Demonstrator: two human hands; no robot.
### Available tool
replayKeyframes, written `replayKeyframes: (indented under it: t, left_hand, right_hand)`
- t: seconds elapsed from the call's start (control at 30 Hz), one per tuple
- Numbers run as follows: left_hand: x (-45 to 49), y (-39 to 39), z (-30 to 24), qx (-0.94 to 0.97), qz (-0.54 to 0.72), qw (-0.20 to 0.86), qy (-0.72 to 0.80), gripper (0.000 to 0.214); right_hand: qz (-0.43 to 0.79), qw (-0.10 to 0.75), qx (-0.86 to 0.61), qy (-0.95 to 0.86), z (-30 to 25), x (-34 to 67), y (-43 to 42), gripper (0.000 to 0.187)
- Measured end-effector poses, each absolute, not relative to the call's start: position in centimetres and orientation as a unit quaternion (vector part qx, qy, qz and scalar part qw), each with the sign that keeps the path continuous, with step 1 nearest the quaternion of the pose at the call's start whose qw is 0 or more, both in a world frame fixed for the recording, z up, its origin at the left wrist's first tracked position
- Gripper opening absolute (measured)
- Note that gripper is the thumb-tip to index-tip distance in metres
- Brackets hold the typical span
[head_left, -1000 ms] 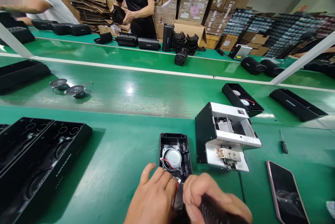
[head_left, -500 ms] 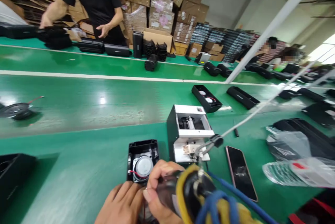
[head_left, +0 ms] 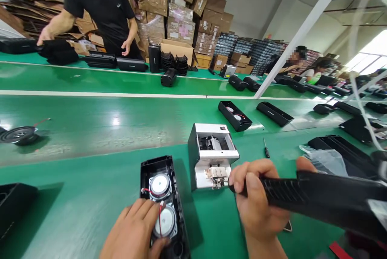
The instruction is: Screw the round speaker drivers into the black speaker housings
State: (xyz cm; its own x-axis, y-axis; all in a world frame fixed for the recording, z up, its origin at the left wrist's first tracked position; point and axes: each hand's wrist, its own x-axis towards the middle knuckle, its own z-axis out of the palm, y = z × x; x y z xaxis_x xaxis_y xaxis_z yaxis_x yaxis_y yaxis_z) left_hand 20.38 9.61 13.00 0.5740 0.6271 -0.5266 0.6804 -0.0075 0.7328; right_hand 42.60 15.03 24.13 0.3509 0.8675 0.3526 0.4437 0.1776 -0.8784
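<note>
You have the open black plastic speaker housing (head_left: 145,174) lying just left of the white-and-silver bench machine (head_left: 208,158) on the green worktop (head_left: 90,210). Done so far, as it appears: two round silver-capped drivers (head_left: 159,186) sit inside, with thin red wires (head_left: 160,220) running between them. Left: the housing's back stays uncovered. Your left hand (head_left: 130,232) lies open across its lower end, fingers spread. Your right hand (head_left: 256,194), just right of the machine, is closed around a long ribbed black casing (head_left: 320,192).
</note>
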Motion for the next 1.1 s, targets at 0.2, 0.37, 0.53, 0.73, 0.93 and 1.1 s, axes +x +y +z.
replayKeyframes:
  t: [0.2, 0.37, 0.53, 0.73, 0.93, 1.1]
  left_hand:
    - [20.8, 12.6, 14.0, 0.663, -0.019, 0.597, 0.451, 0.049]
    - [20.4, 12.2, 14.5, 0.642, 0.028, 0.625, 0.444, 0.049]
    - [20.5, 11.5, 14.4, 0.633, 0.052, 0.631, 0.446, 0.05]
    - [20.7, 11.6, 14.7, 0.625, 0.04, 0.641, 0.444, 0.047]
    - [20.8, 11.8, 14.6, 0.625, 0.052, 0.642, 0.44, 0.041]
    - [20.7, 11.8, 14.7, 0.627, 0.055, 0.642, 0.438, 0.045]
  right_hand:
    - [0.194, 0.5, -0.665, -0.52, 23.4, 43.9, 14.7, 0.055]
    - [0.27, 0.503, -0.713, -0.409, 24.3, 41.3, 12.4, 0.061]
    - [0.369, 0.491, -0.64, -0.462, 24.9, 39.9, 10.5, 0.024]
    - [0.372, 0.514, -0.631, -0.446, 22.2, 37.3, 9.1, 0.01]
    - [0.364, 0.506, -0.639, -0.451, 20.7, 36.4, 9.0, 0.06]
    - [0.368, 0.505, -0.648, -0.437, 20.5, 36.6, 9.3, 0.069]
